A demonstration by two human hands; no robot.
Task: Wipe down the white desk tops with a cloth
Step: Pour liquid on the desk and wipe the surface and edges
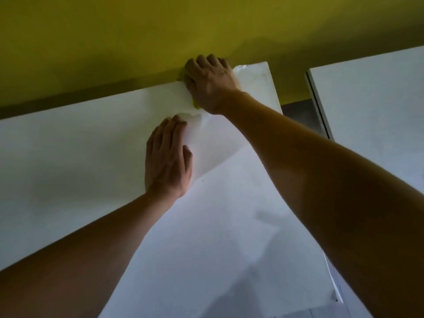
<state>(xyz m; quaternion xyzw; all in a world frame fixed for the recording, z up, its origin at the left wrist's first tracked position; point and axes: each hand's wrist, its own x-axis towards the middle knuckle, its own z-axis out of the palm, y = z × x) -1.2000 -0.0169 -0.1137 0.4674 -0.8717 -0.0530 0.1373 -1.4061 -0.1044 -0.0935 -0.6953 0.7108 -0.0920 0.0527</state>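
Cloth [196, 106], and only a sliver of it: a yellow-green scrap peeks out at the heel of the right hand [210, 84], with another hint by the fingers at the far edge. From the head view, that hand sits curled over the cloth, bearing down on the back strip of the white desk top [68, 157], tight against the yellow wall [114, 37]. The left hand [166, 157] lies flat, fingers straight, holding aside a large white sheet [206, 226] whose corner is folded back. So the wipe looks to be on the strip bared beneath that sheet. Next, I'd judge, the cloth must sweep along the back edge while the sheet stays lifted clear. A second desk top [371, 106] waits to the right, across a gap.
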